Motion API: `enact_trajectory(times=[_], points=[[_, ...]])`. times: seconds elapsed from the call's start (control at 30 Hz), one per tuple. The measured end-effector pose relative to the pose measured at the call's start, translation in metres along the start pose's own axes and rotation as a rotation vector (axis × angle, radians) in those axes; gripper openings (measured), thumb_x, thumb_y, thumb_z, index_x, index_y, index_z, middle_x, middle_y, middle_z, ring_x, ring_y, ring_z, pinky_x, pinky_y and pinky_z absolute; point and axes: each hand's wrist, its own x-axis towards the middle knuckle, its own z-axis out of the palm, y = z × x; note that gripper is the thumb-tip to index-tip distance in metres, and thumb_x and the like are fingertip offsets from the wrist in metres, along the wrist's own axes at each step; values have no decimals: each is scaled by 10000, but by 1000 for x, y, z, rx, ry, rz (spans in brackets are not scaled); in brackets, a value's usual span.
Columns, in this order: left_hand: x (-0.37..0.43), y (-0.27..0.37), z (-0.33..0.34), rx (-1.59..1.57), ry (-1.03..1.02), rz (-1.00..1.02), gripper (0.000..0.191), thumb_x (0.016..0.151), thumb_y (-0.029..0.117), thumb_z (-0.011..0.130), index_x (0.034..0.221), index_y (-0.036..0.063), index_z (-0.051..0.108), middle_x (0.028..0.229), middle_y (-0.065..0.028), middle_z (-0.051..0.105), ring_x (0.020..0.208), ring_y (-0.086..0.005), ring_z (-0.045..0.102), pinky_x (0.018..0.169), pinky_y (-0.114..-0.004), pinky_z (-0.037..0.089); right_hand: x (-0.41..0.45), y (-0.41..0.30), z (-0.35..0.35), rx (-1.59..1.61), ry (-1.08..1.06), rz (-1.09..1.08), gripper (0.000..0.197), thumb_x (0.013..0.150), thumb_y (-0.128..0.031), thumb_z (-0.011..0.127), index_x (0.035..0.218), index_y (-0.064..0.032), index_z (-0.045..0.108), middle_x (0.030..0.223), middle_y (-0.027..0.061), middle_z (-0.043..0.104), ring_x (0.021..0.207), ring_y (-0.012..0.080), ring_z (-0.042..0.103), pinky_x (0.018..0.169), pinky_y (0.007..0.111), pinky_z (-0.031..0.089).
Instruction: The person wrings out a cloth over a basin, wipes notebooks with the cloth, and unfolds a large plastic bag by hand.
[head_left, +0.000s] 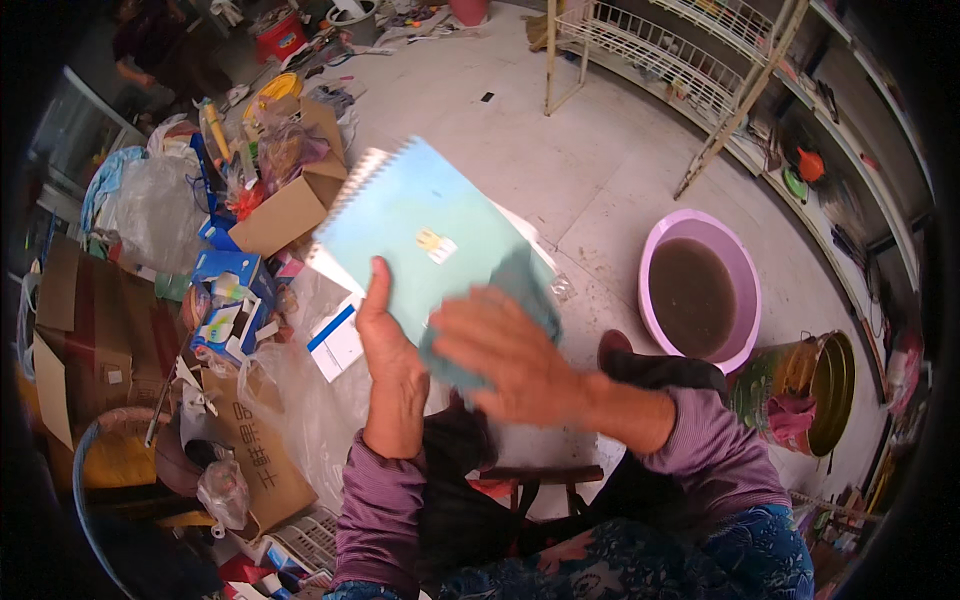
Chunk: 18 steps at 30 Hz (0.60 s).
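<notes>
My left hand (390, 330) supports a spiral-bound notebook (409, 206) from below, its thumb lying along the cover's near edge. The cover is pale blue-green with a small yellow and white picture in the middle. White paper or another pad shows beneath it. My right hand (502, 352), blurred, presses a grey-green cloth (529, 281) against the near right part of the cover. Part of the cloth is hidden under the palm.
A pink basin (752, 289) of murky water stands right, beside a tipped metal bucket (829, 390). Cardboard boxes (277, 217) and plastic bags crowd the left. A wire rack (652, 45) and shelves line the right wall. Another person (161, 52) is at the far left.
</notes>
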Motion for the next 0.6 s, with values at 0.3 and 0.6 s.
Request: enact_trajectory(times=[0.3,0.6], points=[[-19,-24,-2,120,75,18,448,896,242,553,1265,14,441,1217,-131,537,1076,-265,544,950,-393,427,39,63,-22,-217,411,89,368,630,-67,595,987,21,565,983,185,554,910,359,491,798,435,391],[-18,-17,1,173,86,76,421,871,226,592,1194,-24,491,1129,-142,583,990,-248,589,874,-356,477,27,64,-26,-220,373,28,357,637,-84,645,984,-10,597,980,160,579,968,333,535,851,421,408]])
